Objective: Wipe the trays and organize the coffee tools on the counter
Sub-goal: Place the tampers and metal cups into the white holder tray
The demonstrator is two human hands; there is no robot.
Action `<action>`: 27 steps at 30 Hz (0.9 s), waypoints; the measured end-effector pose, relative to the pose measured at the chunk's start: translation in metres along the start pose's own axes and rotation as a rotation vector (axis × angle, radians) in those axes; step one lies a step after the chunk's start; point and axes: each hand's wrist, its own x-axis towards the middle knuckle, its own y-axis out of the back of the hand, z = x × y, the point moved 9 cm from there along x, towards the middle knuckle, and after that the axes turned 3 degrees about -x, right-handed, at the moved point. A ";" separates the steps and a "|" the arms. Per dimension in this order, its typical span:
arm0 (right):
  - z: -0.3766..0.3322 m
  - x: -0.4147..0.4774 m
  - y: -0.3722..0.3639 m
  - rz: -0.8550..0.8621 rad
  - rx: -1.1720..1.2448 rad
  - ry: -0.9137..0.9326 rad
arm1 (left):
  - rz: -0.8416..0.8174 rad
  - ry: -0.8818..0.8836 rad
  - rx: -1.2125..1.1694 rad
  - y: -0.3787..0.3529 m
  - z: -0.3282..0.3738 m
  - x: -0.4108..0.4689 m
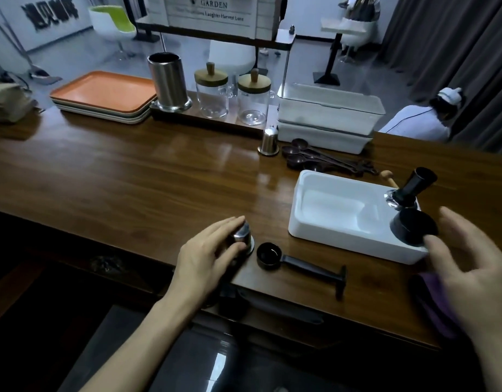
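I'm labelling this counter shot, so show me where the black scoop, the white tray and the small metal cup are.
black scoop (306, 266), head view, on its handle.
white tray (348, 242), head view, on its front wall.
metal cup (242, 236), head view, on its shiny side.

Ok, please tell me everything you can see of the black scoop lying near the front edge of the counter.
The black scoop looks like matte plastic or coated metal. It has a small round cup, opening upward, and a long straight handle ending in a flat crosswise foot. It lies flat on the wooden counter, cup end beside the left hand, in front of the white tray. Only the counter touches it.
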 end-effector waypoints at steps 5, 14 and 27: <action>-0.099 -0.015 -0.072 -0.359 0.228 0.141 | -0.001 0.024 -0.008 -0.006 0.006 0.010; -0.128 -0.014 -0.143 -0.622 0.220 0.233 | 0.054 0.175 -0.084 -0.006 0.008 0.028; -0.036 0.016 -0.077 -0.372 0.307 -0.001 | -0.082 0.023 -0.254 -0.086 0.086 0.121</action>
